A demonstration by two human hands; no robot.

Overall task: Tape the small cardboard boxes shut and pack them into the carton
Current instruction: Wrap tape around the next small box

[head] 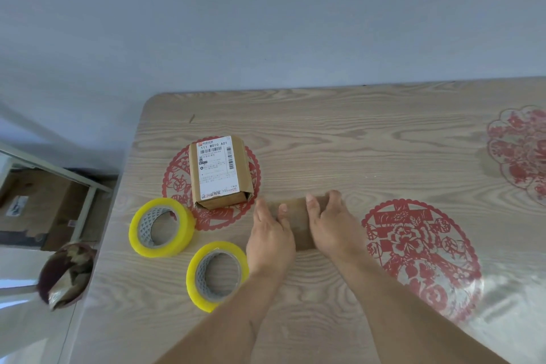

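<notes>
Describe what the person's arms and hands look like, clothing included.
Both forearms are bare right to the bottom edge of the frame; no sleeve shows. The left hand and the right hand wear no gloves, and no ring, watch or bracelet is visible. The fingernails look short.
</notes>
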